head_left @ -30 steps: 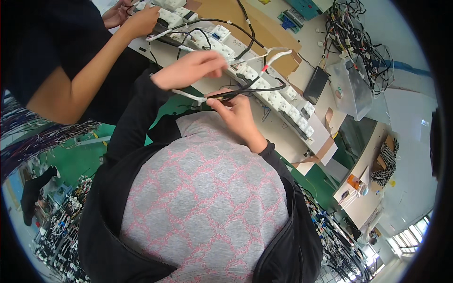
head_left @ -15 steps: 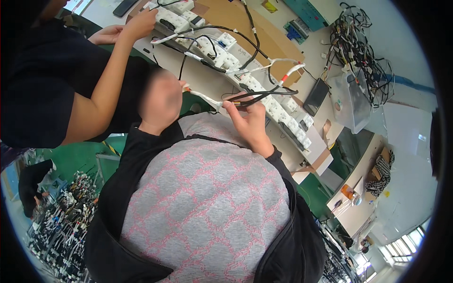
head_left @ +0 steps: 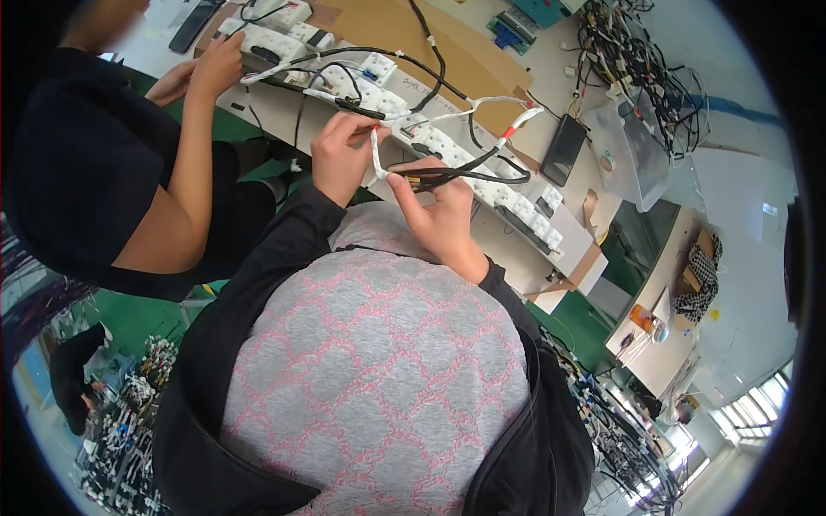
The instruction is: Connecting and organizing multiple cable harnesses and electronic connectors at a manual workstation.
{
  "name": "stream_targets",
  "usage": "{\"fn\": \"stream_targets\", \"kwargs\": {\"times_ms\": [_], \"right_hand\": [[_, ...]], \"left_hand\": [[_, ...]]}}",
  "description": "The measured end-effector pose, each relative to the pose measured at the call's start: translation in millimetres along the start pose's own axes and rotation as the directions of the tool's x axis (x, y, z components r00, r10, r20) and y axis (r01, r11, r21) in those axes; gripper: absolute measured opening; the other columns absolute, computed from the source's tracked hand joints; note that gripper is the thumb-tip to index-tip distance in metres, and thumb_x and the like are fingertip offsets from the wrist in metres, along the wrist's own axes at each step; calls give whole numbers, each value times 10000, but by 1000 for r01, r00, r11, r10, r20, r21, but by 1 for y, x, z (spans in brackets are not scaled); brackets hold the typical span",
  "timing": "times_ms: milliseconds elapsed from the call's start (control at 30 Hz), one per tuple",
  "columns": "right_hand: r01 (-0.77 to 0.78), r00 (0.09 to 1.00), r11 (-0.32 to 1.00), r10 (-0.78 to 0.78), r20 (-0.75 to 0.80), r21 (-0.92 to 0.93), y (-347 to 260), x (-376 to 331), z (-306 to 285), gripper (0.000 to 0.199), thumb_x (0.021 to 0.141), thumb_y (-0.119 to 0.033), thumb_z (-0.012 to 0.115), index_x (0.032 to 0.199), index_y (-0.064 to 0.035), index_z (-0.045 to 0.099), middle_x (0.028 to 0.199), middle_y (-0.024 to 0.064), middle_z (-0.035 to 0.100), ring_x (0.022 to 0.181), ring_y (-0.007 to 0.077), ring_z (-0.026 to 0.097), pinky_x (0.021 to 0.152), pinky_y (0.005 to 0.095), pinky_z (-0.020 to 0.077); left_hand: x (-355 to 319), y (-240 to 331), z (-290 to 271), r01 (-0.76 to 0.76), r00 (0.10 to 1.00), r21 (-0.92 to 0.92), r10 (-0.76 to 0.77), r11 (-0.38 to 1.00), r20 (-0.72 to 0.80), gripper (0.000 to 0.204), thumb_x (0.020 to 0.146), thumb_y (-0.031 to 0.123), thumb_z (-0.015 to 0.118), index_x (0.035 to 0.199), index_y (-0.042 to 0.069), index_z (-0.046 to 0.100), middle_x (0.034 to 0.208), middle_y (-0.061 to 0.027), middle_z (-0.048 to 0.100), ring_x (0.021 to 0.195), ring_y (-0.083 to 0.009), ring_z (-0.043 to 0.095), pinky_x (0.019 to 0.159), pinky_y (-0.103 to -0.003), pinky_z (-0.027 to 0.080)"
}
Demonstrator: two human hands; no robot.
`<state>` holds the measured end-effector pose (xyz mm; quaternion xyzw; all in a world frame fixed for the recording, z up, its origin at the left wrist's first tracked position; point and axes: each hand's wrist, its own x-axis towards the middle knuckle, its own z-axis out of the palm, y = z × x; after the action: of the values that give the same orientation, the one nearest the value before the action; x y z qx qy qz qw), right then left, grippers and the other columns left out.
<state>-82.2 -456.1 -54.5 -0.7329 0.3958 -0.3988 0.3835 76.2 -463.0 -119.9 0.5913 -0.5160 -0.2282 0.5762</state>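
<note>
A wire harness with black cables [head_left: 486,163] and white-wrapped branches lies across the bench in front of me. My left hand [head_left: 342,159] is closed in a pinch at the upper end of one white-wrapped branch [head_left: 377,156], near a small red band. Just to the right, my right hand [head_left: 443,215] grips the black bundle where this branch joins it, thumb on the near side. Some bare coloured wire shows by that thumb. Beyond my hands, the harness runs over a row of white connector fixtures [head_left: 520,211]. Fingertips of the left hand are partly hidden.
At the left, a co-worker in a dark shirt [head_left: 95,172] handles cables at the fixture row's far end. A black phone [head_left: 564,150], a clear plastic bin [head_left: 632,168] and tangled harnesses [head_left: 624,60] occupy the right side. Cardboard [head_left: 379,26] lies behind the fixtures.
My left hand has moved right and up, bringing the white branch from stretched leftward to nearly upright. My right hand keeps its grip. The co-worker's body has shifted left in view.
</note>
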Motion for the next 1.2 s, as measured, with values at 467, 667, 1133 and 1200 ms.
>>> {"fn": "stream_targets", "kwargs": {"times_ms": [467, 667, 1133, 1200], "right_hand": [[-70, 994, 996, 65, 93, 47, 10, 9, -6, 133, 831, -95, 741, 915, 5, 716, 817, 105, 687, 695, 193, 660, 623, 278, 522], [-189, 977, 977, 176, 123, 103, 25, -13, -18, 121, 829, -87, 740, 909, -1, 711, 817, 101, 674, 700, 201, 649, 613, 282, 503], [-97, 993, 995, 96, 67, 0, 39, -20, -37, 114, 819, -98, 738, 893, -14, 714, 803, 99, 666, 684, 240, 642, 602, 306, 494], [-165, 985, 985, 162, 61, 49, 40, -21, -41, 114, 818, -94, 738, 898, -16, 716, 794, 90, 656, 673, 217, 633, 593, 291, 484]], "left_hand": [[36, 17, -3, 324, 920, 334, -377, 885, 105, 294, 752, 209, 821, 840, -37, 686, 731, -154, 711, 673, -254, 713, 647, -335, 547], [29, 11, 4, 272, 933, 399, -342, 875, 115, 302, 765, 235, 810, 800, -33, 675, 767, -161, 701, 694, -294, 696, 649, -370, 534], [39, 0, -9, 434, 697, 716, -707, 547, 118, 474, 783, 481, 776, 706, 18, 713, 620, -97, 663, 583, -223, 653, 598, -335, 511], [28, -41, -12, 802, 420, 369, -883, 469, 211, 421, 830, 423, 761, 826, 4, 725, 708, -56, 673, 645, -148, 634, 627, -282, 498]]}}
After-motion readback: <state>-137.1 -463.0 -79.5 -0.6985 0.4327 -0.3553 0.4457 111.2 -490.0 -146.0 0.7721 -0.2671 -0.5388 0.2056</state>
